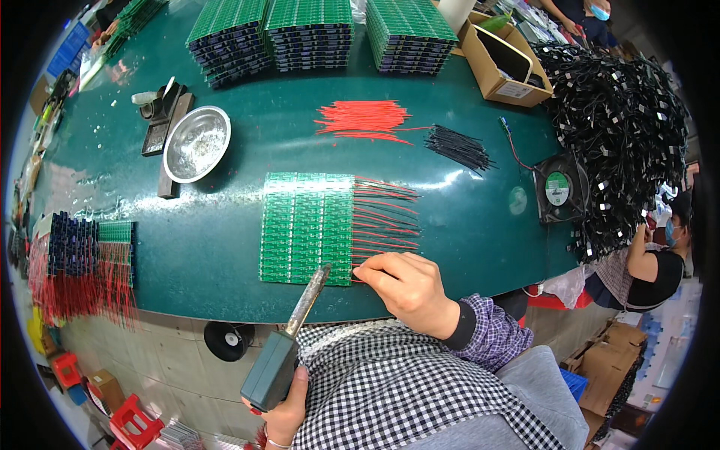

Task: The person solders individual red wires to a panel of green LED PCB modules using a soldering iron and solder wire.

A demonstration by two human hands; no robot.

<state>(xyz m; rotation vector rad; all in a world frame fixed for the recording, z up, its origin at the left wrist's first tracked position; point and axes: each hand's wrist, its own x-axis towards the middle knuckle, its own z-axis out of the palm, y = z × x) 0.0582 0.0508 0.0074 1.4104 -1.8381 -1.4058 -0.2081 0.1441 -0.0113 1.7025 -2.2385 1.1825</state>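
Note:
A green circuit board panel [300, 225] lies flat on the table in front of me, with red and black wires [386, 217] sticking out from its right edge in a row. My left hand [286, 409] is wrapped round the dark grey handle of a soldering iron [306, 300]. The iron's tip reaches the lower right part of the panel. At the panel's lower right edge my right hand [409, 289] is closed in a pinch on a thin red wire, mostly hidden by the fingers. Beyond the panel lie a pile of red wires [364, 118] and a smaller bundle of black wires [457, 147].
A metal bowl [196, 144] and an iron stand [159, 105] are left of the panel. Wired boards [82, 262] lie at the far left. Board stacks [311, 34], a cardboard box [502, 67], a small fan [559, 187] and heaped black cables [615, 135] line the far and right sides.

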